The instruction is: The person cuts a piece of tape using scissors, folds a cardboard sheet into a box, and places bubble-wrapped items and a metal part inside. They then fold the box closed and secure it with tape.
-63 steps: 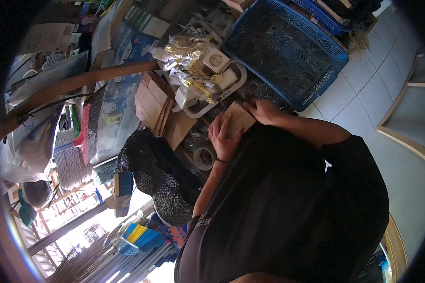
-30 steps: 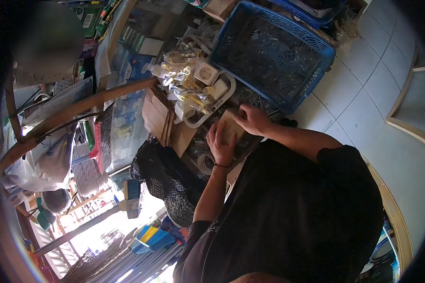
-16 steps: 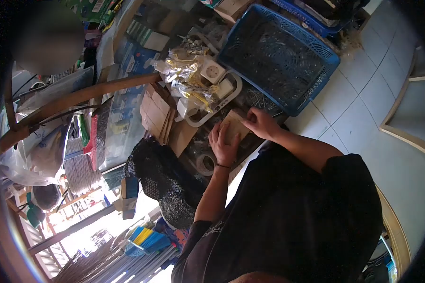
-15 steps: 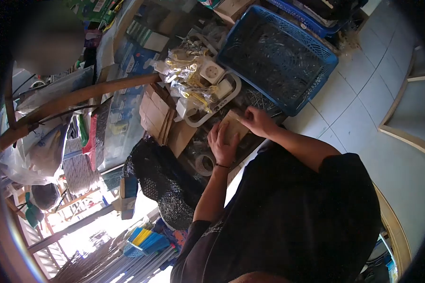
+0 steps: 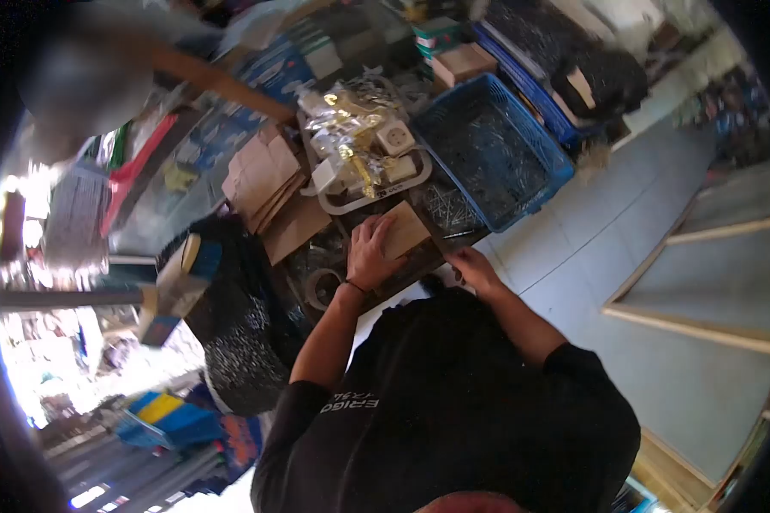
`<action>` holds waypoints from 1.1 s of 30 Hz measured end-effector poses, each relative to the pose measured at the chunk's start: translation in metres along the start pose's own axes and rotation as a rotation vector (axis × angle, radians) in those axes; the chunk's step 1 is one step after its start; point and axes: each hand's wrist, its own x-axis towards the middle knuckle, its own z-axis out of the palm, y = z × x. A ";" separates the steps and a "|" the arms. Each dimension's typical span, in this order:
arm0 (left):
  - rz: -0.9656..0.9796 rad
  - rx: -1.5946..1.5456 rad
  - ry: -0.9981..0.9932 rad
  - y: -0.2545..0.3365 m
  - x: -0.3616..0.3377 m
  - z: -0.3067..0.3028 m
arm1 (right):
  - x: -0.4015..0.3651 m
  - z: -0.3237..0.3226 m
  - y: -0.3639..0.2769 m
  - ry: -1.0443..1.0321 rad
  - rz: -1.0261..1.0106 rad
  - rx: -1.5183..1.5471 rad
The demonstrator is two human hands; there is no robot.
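A flat light-brown piece [image 5: 406, 231], perhaps cardboard or a paper packet, lies near the table's edge in front of me. My left hand [image 5: 370, 255] rests on its left part, fingers laid over it. Just off its right corner is my right hand [image 5: 475, 270], fingers curled closed; whatever they pinch is too small to make out. A roll of tape [image 5: 323, 286] lies left of my left hand. Beyond the brown piece, loose nails [image 5: 447, 212] are heaped on the table. A stack of folded brown paper or cardboard [image 5: 258, 181] sits to the left.
A white tray [image 5: 376, 202] holds plastic-wrapped gold-coloured items and a white power socket [image 5: 394, 135]. Right of it stands a blue basket [image 5: 506, 224] with nail-like pieces inside. A black plastic-wrapped bundle [image 5: 244, 350] is at the left. Wood-framed panels [image 5: 701, 321] lie on the tiled floor.
My right hand has moved off the brown piece, toward me and to its right side. My left hand stays on it, its fingers closer together. The camera view has turned.
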 end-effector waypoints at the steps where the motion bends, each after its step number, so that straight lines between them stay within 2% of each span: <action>1: 0.001 -0.007 -0.006 -0.001 -0.001 -0.002 | -0.007 0.001 -0.002 0.000 0.006 0.015; 4: -0.001 -0.044 0.130 -0.007 -0.008 0.002 | -0.025 0.008 -0.018 -0.004 0.026 0.078; 7: -0.247 -0.731 0.332 -0.016 -0.022 0.001 | -0.040 0.011 -0.044 0.046 -0.106 0.155; 8: -0.409 -1.216 0.296 0.008 -0.023 -0.023 | -0.040 0.009 -0.048 0.063 -0.113 0.131; 11: -0.654 -1.954 0.142 -0.011 -0.035 -0.030 | -0.052 0.013 -0.067 0.080 -0.195 0.144; 12: -0.701 -2.009 0.050 -0.015 -0.039 -0.030 | -0.053 0.013 -0.069 0.049 -0.224 0.147; 15: -0.542 -2.250 -0.093 -0.012 -0.048 -0.029 | -0.070 0.025 -0.085 0.042 -0.375 -0.005; 18: -0.585 -2.382 -0.178 -0.005 -0.054 -0.016 | -0.094 0.043 -0.107 0.155 -0.611 -0.379; 21: -0.538 -2.301 -0.215 0.004 -0.060 -0.009 | -0.120 0.067 -0.146 0.300 -1.154 -0.842; 22: -0.525 -2.299 -0.216 0.008 -0.061 -0.010 | -0.122 0.069 -0.151 0.241 -1.119 -0.926; 25: -0.538 -2.326 -0.202 0.023 -0.062 -0.018 | -0.126 0.078 -0.157 0.194 -0.940 -1.527; 26: -0.557 -2.324 -0.204 0.024 -0.062 -0.018 | -0.125 0.079 -0.154 0.131 -0.791 -1.616; 29: -0.513 -2.355 -0.156 0.018 -0.064 -0.011 | -0.134 0.086 -0.156 0.054 -0.838 -1.639; 30: -0.483 -2.372 -0.126 0.015 -0.065 -0.008 | -0.139 0.089 -0.158 0.086 -0.956 -1.555; 33: -0.343 -2.400 -0.138 0.010 -0.073 -0.009 | -0.143 0.087 -0.162 -0.080 -1.177 -1.529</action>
